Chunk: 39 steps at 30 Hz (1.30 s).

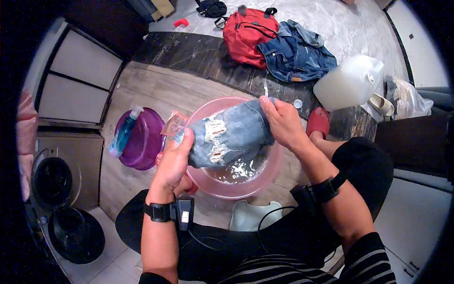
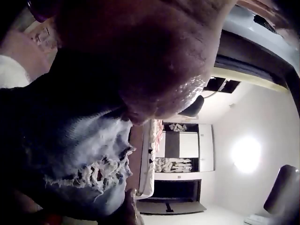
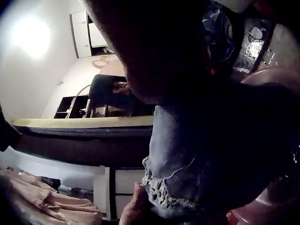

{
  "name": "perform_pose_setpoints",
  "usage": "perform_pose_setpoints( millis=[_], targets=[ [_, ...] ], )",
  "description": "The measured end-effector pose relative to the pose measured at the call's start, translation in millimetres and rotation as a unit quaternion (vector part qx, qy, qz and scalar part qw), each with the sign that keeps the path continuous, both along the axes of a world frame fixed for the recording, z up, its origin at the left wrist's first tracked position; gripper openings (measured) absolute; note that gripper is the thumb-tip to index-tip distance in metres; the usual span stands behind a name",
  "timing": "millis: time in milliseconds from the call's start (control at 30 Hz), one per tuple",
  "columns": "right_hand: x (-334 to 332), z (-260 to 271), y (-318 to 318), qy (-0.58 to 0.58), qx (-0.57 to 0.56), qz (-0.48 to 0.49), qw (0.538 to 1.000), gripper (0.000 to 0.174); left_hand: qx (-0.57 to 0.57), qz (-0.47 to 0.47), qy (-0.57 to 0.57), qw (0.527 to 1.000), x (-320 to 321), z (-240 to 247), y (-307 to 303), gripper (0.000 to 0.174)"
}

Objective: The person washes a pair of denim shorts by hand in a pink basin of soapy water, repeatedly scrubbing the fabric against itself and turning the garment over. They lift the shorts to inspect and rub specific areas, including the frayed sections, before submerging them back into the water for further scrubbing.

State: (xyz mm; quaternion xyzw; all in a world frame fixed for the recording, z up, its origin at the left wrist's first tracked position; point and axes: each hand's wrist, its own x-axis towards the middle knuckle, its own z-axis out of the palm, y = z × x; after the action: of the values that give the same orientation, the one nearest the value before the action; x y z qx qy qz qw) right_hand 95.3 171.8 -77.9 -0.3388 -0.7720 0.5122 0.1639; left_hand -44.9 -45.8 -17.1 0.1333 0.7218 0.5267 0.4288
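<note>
Blue denim with frayed white rips (image 1: pixel 231 135) is stretched between both hands above a pink basin (image 1: pixel 227 193) of cloudy water. At its left end the left hand (image 1: pixel 174 161) grips it, thumb on top; the right hand (image 1: pixel 286 123) grips the right end, thumb on top. The fingers beneath the cloth are hidden in the head view. The frayed denim (image 2: pixel 93 173) also shows beside the left hand (image 2: pixel 140 56) in the left wrist view, and the denim (image 3: pixel 173 154) shows below the dark right hand (image 3: pixel 159 51) in the right wrist view.
Left of the basin, a purple basin (image 1: pixel 150 149) holds a bottle of blue liquid (image 1: pixel 125 135). A red backpack (image 1: pixel 248 35), a denim garment (image 1: pixel 298 54) and a white jug (image 1: pixel 349 84) lie beyond. A pale stool (image 1: pixel 253 216) stands near the knees.
</note>
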Motion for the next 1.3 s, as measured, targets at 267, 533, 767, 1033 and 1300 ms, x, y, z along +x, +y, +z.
perform_pose_setpoints(
  millis=[267, 533, 767, 1033, 1300],
  targets=[
    [4.4, -2.7, 6.6, -0.068, -0.199, 0.048, 0.976, 0.039, 0.079, 0.064, -0.147, 0.984, 9.3, 4.7, 4.5, 0.049],
    [6.6, -0.6, 4.3, -0.05, -0.109, 0.028, 0.992, 0.038, 0.106, 0.053, -0.202, 0.972, 7.5, 0.9, -3.1, 0.046],
    [16.1, 30.4, -8.5, 0.006, -0.06, 0.262, 0.963, 0.07, 0.139, 0.1, -0.24, 0.956, 6.1, -1.6, 0.1, 0.043],
    [19.5, 5.7, -8.5, -0.071, 0.114, 0.267, 0.954, 0.027, 0.117, 0.082, -0.183, 0.973, 2.7, -4.6, 6.0, 0.035],
    [20.9, -11.0, -5.6, -0.098, -0.276, 0.217, 0.931, 0.046, -0.007, -0.182, 0.235, 0.955, 17.8, -29.6, 8.3, 0.063]
  ],
)
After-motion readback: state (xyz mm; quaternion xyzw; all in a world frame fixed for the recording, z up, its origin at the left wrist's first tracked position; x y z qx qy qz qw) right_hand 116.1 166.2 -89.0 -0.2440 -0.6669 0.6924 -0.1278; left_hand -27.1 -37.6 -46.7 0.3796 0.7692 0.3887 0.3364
